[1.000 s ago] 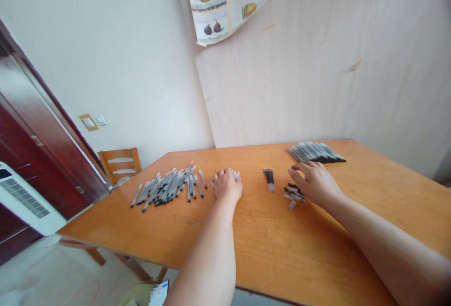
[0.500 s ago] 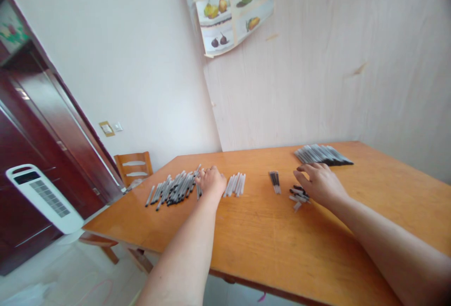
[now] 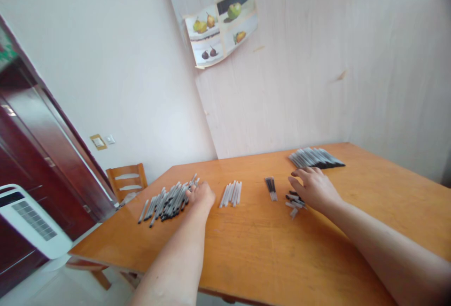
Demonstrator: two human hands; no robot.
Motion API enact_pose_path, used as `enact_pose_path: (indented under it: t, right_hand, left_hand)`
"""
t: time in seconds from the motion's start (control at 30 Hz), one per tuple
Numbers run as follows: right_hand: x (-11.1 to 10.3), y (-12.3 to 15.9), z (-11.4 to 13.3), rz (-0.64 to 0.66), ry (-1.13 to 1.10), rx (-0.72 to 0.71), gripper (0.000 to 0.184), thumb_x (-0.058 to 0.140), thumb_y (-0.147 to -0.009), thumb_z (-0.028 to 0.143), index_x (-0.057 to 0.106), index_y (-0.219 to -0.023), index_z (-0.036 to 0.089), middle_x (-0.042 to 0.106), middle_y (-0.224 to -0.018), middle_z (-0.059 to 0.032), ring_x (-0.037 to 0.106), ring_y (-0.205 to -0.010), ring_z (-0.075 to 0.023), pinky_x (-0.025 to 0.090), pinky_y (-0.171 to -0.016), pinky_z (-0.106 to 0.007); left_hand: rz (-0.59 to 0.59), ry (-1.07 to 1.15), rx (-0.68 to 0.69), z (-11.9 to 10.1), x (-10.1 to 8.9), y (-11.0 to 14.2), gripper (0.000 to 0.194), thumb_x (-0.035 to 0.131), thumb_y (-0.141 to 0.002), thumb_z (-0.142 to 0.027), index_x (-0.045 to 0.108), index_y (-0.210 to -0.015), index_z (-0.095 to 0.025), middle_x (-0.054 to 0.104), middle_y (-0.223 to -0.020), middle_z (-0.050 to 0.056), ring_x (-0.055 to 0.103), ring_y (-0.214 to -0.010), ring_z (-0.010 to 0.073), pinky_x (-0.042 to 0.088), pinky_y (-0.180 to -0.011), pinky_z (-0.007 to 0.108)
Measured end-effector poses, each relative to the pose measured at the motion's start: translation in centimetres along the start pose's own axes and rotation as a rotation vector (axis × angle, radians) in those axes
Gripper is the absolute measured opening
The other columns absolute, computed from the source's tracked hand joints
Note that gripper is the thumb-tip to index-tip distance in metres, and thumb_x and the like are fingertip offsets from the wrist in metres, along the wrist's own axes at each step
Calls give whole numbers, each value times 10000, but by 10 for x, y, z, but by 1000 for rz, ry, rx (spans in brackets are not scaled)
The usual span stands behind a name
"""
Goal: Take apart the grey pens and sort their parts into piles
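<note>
Tabletop (image 3: 246, 249), left hand (image 3: 201, 196) at tubes (image 3: 172, 202), hold unclear, right hand (image 3: 313, 186) by short pieces (image 3: 293, 199), fingers parted, empty.

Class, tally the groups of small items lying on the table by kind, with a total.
Piles of grey, black-ended plastic sticks: 2
Row of straight white plastic sticks: 1
Bundle of slim, dark, pale-tipped sticks: 1
Heap of short black and clear pieces: 1
Total: 5

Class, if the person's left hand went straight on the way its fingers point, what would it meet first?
The left hand would most likely first meet the heap of black-ended tubes: it is right beside the heap's right edge, though depth leaves unclear whether they touch.
</note>
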State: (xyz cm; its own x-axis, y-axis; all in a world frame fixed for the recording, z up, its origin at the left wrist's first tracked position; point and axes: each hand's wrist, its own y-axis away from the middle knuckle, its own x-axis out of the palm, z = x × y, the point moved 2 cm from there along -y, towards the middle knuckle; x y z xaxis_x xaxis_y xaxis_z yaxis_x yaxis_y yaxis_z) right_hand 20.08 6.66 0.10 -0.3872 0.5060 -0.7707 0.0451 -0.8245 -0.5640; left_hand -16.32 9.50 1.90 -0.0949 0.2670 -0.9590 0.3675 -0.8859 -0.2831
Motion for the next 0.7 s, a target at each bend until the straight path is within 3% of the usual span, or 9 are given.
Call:
enact_pose_path:
  t: [0.33, 0.5, 0.6, 0.7]
  right_hand:
    - [-2, 0, 2, -10, -17, 1, 366, 416, -898, 407, 685, -1017, 190, 648, -1070, -113, 514, -1036, -272, 396, -861, -373]
    - [-4, 0, 4, -31, -16, 11, 356, 430, -889, 410, 675, -1027, 192, 649, -1070, -115, 503, -1056, -288, 393, -879, -397]
    - [-7, 0, 8, -59, -43, 21, 358, 433, -887, 404, 669, -1045, 186, 649, -1083, -119, 507, -1072, -293, 392, -901, -402]
    - [-8, -1, 12, -69, -150, 40, 355, 453, -876, 401, 660, -1068, 186, 656, -1088, -122, 532, -1076, -282, 396, -924, -395]
  left_hand:
    - [26, 51, -59, -4, 8, -7, 315, 483, -772, -185, 627, -1049, -224, 665, -1119, 149, 479, -1211, 319, 313, -937, 488]
    - [-122, 114, -119, -4, -5, -2, 325, 429, -817, -176, 592, -1098, -189, 627, -1176, 164, 504, -1181, 318, 341, -934, 489]
    - [-239, 219, -48, -15, -21, 7, 355, 402, -848, -180, 552, -1169, -175, 605, -1202, 161, 532, -1148, 292, 376, -933, 441]
    - [-271, 399, 105, -39, -33, 19, 363, 410, -852, -149, 530, -1193, -183, 600, -1201, 127, 534, -1153, 224, 389, -957, 339]
